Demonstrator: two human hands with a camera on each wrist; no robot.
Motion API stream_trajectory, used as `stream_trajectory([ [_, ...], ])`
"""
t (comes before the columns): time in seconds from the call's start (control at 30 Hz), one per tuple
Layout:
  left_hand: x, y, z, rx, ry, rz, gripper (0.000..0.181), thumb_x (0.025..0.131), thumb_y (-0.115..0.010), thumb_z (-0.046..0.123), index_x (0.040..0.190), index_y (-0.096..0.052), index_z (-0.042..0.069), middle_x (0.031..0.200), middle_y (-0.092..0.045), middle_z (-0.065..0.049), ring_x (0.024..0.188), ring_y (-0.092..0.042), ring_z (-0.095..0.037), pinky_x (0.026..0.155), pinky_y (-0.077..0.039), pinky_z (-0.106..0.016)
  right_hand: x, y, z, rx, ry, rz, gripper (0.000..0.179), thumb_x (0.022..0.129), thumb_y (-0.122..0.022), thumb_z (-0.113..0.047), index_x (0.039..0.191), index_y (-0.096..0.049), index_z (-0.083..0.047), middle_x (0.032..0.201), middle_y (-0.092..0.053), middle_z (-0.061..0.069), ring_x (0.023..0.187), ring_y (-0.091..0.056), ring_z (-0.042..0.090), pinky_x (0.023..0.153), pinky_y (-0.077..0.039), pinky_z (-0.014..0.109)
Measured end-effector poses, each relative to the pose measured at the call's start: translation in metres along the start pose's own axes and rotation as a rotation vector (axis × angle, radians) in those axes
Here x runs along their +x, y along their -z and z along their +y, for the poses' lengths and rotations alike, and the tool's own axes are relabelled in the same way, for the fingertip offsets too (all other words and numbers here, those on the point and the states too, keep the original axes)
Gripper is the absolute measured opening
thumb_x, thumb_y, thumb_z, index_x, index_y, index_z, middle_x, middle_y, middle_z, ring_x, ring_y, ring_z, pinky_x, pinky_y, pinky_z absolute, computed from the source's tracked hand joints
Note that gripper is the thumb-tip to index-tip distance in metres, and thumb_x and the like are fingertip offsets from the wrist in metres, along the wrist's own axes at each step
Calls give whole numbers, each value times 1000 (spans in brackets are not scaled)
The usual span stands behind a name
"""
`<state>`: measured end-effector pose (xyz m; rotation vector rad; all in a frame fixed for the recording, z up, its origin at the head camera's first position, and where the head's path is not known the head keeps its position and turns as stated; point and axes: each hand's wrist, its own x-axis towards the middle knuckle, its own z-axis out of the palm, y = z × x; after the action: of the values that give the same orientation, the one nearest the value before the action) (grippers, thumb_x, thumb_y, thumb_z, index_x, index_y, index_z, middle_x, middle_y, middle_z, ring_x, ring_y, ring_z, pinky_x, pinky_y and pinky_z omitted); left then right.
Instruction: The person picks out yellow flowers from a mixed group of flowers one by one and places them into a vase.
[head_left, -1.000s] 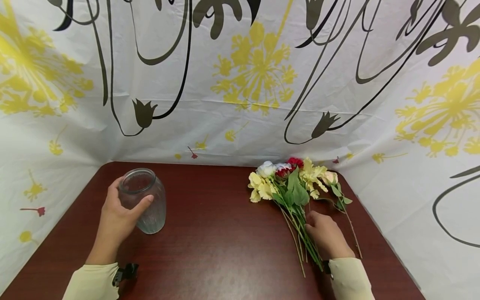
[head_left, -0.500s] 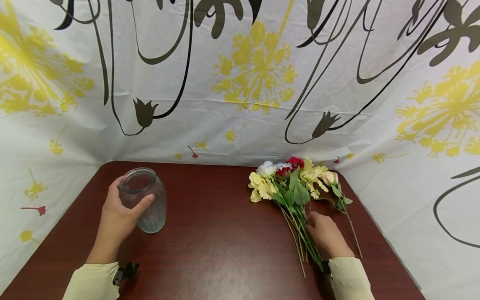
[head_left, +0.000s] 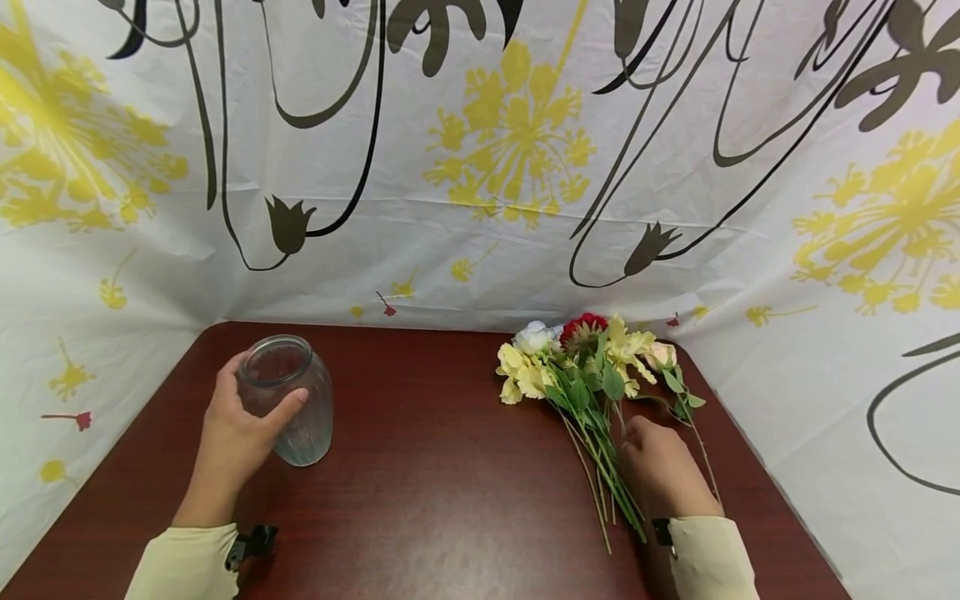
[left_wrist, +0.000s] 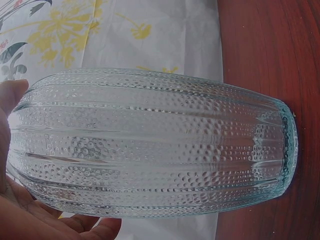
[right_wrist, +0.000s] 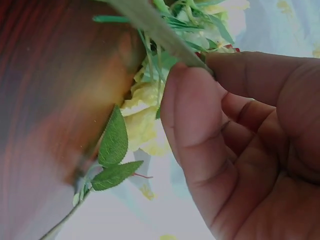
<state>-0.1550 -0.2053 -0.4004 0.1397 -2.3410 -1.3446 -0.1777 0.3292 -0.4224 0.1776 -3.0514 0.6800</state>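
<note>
In the head view my left hand (head_left: 242, 429) grips a clear glass vase (head_left: 309, 421) near its neck, thumb on the near side. The left wrist view shows the ribbed, dimpled vase (left_wrist: 160, 145) with its base by the table. On the right, my right hand (head_left: 663, 467) is at a bunch of flowers with long green stems (head_left: 600, 467). Its thumb and index finger pinch one flower stem (right_wrist: 167, 37) in the right wrist view. A red flower (head_left: 582, 332) tops the bunch, its underside partly showing, beside a white flower (head_left: 536, 337) and yellow flowers (head_left: 523, 372).
A pale peach rose (head_left: 661, 356) lies at the bunch's right, its thin stem running toward the near side. The dark red-brown table (head_left: 420, 433) meets a white patterned cloth (head_left: 420, 283) at the back and both sides.
My right hand has shifted slightly right and up. The red flower has turned and its leaves have moved right. My left hand and the vase have stayed put.
</note>
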Motion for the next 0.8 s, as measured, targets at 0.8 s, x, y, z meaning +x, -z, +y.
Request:
stream_trajectory([
  [0.8,1,0,-4,-13,-12,-4,92,83,-81,32,154,-26,11,141,-46,-20,126,-43,-38,97,-34,-64,-9,37,40,-85,-99,97,24,95,-59,-5,115,-57,7,98,-65,26,81,-64,36,65,-49,51],
])
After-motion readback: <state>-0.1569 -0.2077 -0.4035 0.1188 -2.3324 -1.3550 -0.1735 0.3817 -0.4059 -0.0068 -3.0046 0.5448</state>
